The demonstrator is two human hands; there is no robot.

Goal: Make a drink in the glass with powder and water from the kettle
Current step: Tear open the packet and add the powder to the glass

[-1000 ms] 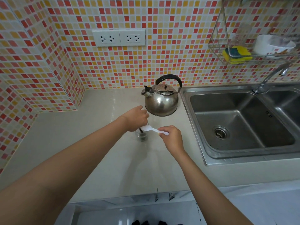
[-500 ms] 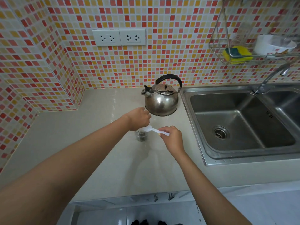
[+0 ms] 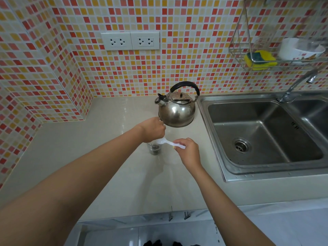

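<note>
A small clear glass (image 3: 154,149) with dark powder at its bottom stands on the counter in front of the steel kettle (image 3: 177,111). My left hand (image 3: 153,130) is curled over the glass's top and hides the rim. My right hand (image 3: 189,154) pinches the handle of a white plastic spoon (image 3: 169,143). The spoon's bowl reaches over the glass, just under my left hand. The kettle has a black handle, and its spout points left.
A steel sink (image 3: 266,137) with a tap (image 3: 298,86) lies to the right of the kettle. Above it, a wire rack (image 3: 238,50) holds a yellow sponge (image 3: 260,59) and a white bowl (image 3: 298,49). Two sockets (image 3: 130,40) sit on the tiled wall.
My left hand has shifted slightly right, toward the kettle. The spoon's bowl has edged a little further over the glass. The glass and kettle have not moved.
</note>
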